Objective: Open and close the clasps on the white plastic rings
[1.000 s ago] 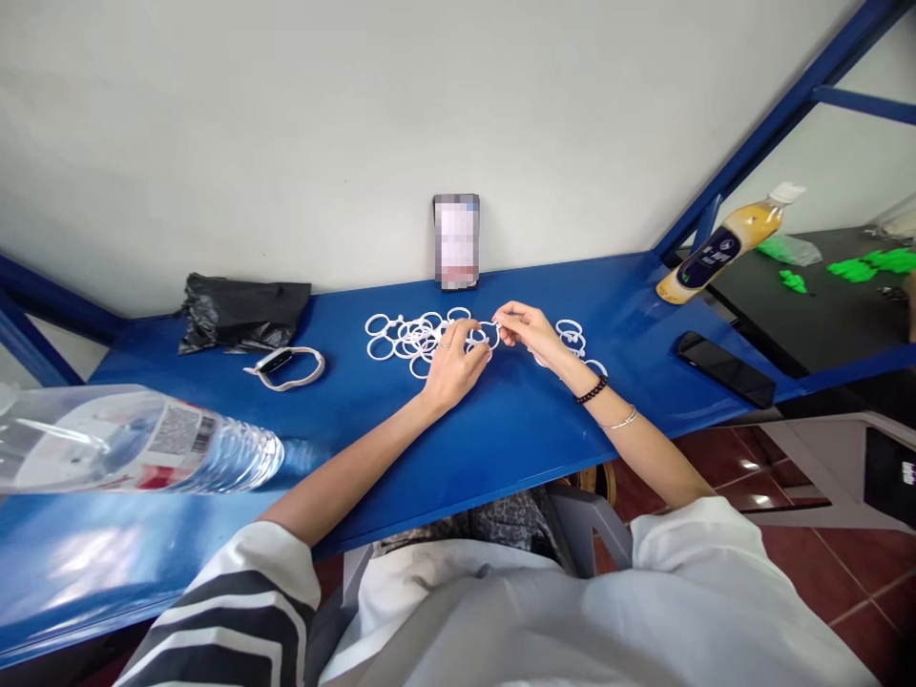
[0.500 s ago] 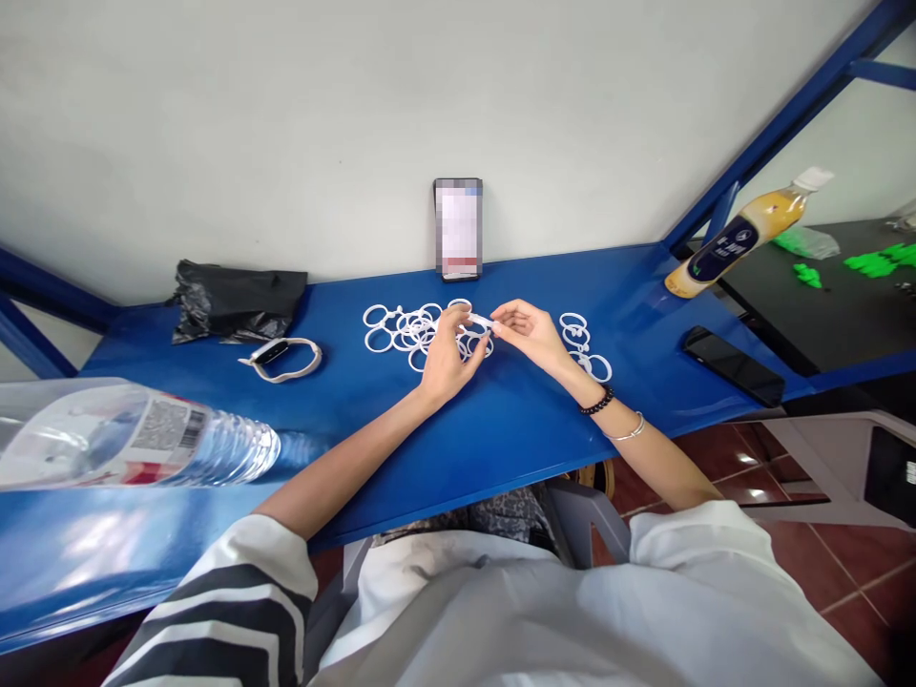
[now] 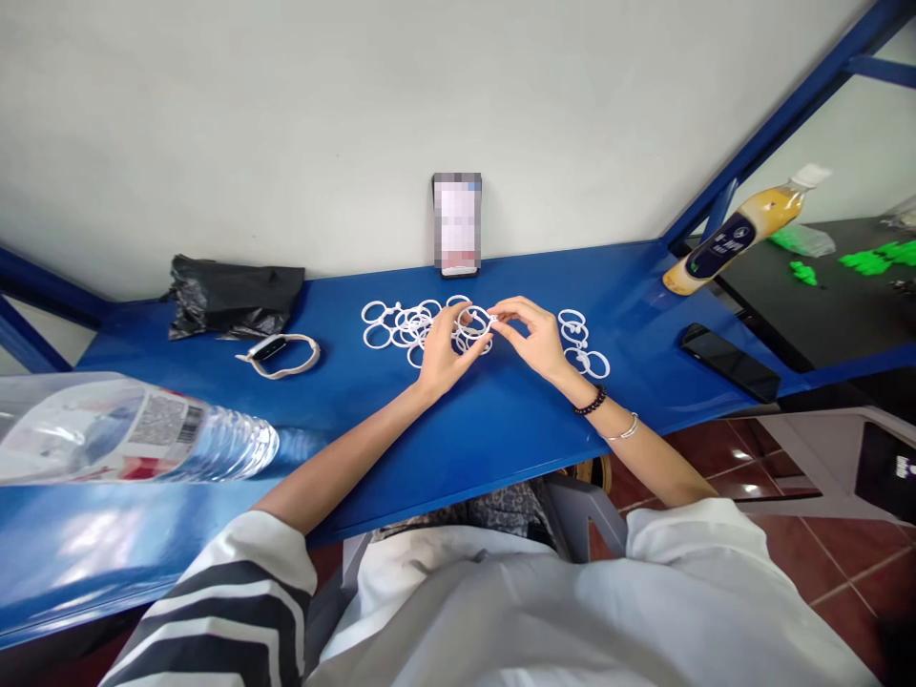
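Note:
A heap of white plastic rings (image 3: 401, 324) lies on the blue table (image 3: 501, 420), just left of my hands. A smaller group of white rings (image 3: 583, 343) lies to the right of my right hand. My left hand (image 3: 444, 358) and my right hand (image 3: 533, 339) meet above the table, and both pinch one white ring (image 3: 476, 322) between thumb and fingers. The ring is held a little above the heap. My right wrist carries a dark bead bracelet and a thin silver bangle.
A phone (image 3: 456, 224) leans upright against the wall behind the rings. A black bag (image 3: 229, 296) and a wristband watch (image 3: 279, 353) lie at the left. A water bottle (image 3: 135, 439) lies near left. A juice bottle (image 3: 737, 239) and a dark phone (image 3: 730, 361) are at the right.
Both hands stayed at the heap and kept working one ring; the ring now shows whole and round between my fingertips. The view shifted slightly.

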{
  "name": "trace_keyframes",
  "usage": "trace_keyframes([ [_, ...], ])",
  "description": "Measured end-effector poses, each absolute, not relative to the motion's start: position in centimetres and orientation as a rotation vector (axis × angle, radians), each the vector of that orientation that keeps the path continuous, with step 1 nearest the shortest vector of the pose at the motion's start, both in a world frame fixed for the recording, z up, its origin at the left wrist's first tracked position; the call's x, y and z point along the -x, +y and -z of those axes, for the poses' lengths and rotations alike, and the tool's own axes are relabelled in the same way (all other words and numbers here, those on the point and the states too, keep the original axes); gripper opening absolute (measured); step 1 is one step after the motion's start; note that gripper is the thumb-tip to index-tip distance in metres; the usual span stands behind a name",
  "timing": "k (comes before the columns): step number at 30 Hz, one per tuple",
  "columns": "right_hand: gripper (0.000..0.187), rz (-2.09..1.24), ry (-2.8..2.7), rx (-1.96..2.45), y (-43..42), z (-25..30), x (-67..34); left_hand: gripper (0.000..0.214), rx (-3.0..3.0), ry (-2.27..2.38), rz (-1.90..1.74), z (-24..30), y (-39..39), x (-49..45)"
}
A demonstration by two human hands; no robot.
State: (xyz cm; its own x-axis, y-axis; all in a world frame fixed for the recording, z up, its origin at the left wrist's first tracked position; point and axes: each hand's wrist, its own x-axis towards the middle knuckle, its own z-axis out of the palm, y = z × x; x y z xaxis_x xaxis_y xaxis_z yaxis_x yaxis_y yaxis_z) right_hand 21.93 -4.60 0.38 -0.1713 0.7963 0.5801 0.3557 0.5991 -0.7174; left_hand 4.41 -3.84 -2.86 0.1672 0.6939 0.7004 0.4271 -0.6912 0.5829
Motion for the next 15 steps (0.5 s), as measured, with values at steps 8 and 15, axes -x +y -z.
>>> trace_keyframes([
  [8, 0.019, -0.640, -1.691, 0.948, -4.53, -0.27, -22.05, 0.044, -2.162, 1.048, -1.594, 2.80, -3.77, -4.32],
  [15, 0.015, -0.539, -1.733, 0.961, -4.63, -0.30, -21.96, 0.042, -2.158, 1.044, -1.661, 2.77, -3.80, -4.35],
])
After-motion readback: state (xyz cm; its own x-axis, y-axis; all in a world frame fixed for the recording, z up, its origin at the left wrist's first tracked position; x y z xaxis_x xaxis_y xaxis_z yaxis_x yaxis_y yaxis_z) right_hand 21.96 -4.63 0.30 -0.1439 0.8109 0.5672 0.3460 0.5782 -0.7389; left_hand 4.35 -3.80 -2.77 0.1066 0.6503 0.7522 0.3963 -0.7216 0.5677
